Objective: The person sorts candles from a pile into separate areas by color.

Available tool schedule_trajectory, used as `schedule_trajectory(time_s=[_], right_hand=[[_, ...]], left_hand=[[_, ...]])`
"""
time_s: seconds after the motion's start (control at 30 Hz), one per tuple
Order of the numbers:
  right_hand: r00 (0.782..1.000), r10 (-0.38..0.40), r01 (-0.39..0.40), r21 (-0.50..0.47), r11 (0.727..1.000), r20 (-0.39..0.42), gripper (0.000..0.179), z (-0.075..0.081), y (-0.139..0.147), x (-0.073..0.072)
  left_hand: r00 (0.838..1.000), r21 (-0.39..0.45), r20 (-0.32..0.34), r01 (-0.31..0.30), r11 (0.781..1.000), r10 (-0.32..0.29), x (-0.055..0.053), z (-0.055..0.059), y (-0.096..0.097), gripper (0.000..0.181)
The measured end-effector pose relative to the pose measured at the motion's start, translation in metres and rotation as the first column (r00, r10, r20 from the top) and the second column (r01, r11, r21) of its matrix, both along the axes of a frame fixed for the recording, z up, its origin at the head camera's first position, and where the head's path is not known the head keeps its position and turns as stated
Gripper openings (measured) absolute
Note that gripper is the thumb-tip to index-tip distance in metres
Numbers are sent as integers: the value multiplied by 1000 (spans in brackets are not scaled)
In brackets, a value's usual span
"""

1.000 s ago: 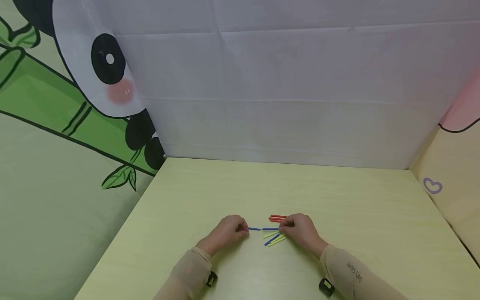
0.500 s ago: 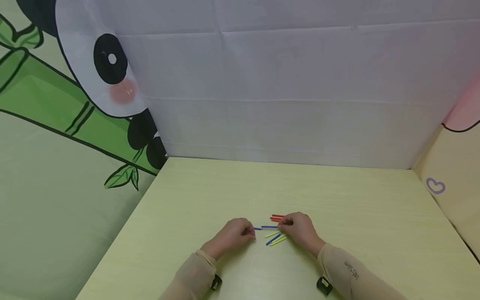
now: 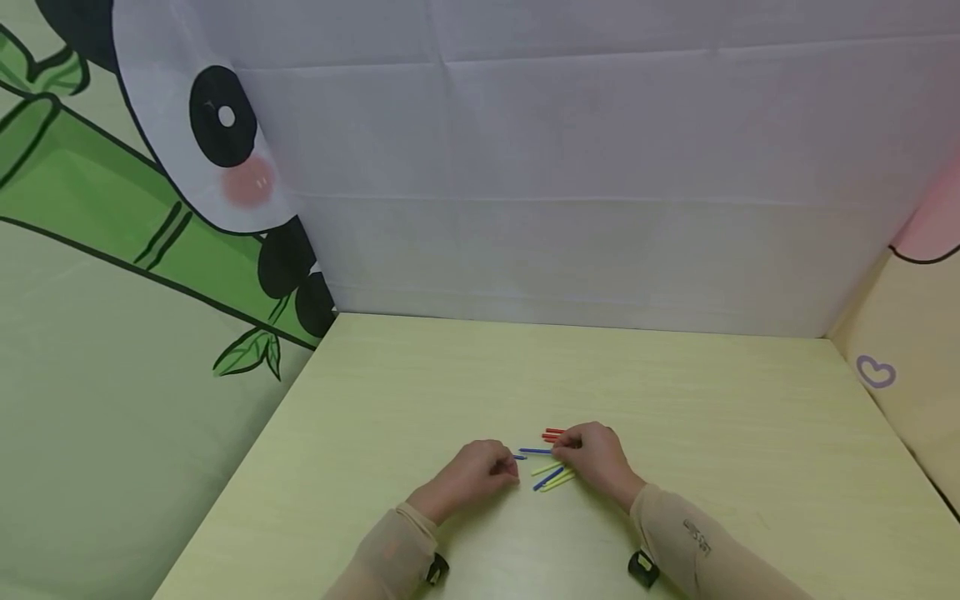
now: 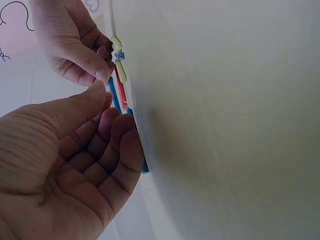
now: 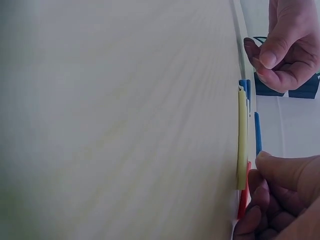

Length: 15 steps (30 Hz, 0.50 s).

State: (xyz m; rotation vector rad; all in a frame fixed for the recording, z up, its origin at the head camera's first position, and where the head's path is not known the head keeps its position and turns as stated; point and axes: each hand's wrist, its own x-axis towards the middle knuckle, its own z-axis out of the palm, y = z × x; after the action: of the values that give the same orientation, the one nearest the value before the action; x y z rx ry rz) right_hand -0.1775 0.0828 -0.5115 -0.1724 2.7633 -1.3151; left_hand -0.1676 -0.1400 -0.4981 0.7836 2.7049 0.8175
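My right hand (image 3: 596,458) pinches one end of a thin blue stick (image 3: 535,451) between thumb and fingers. The free end points left, raised off the table in the right wrist view. My left hand (image 3: 480,471) hovers beside a second blue stick (image 3: 520,457) lying on the table, whose tip alone shows past the fingers from above. Those left fingers are loosely bent with nothing between them in the right wrist view. Below the right hand lie several yellow-green sticks (image 3: 558,483) with a blue stick (image 3: 550,477) across them. Red sticks (image 3: 553,436) lie behind, partly covered by that hand.
The pale wooden table (image 3: 420,367) meets a whitish cloth backdrop (image 3: 562,250) at the back. A panda-and-bamboo printed panel (image 3: 150,208) stands on the left, and a cream panel with a heart (image 3: 876,372) on the right.
My left hand has slid right along the second blue stick, covering more of it, and its fingers have loosened. The right hand has shifted slightly left with its blue stick.
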Motion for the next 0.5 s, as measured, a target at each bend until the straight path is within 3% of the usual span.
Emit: schedule_trajectory(time_s=[0.5], right_hand=[[1000, -2, 2, -21, 1000, 10, 4, -1, -7, -3]], left_hand=[[999, 82, 16, 30, 996, -32, 4, -1, 6, 8]])
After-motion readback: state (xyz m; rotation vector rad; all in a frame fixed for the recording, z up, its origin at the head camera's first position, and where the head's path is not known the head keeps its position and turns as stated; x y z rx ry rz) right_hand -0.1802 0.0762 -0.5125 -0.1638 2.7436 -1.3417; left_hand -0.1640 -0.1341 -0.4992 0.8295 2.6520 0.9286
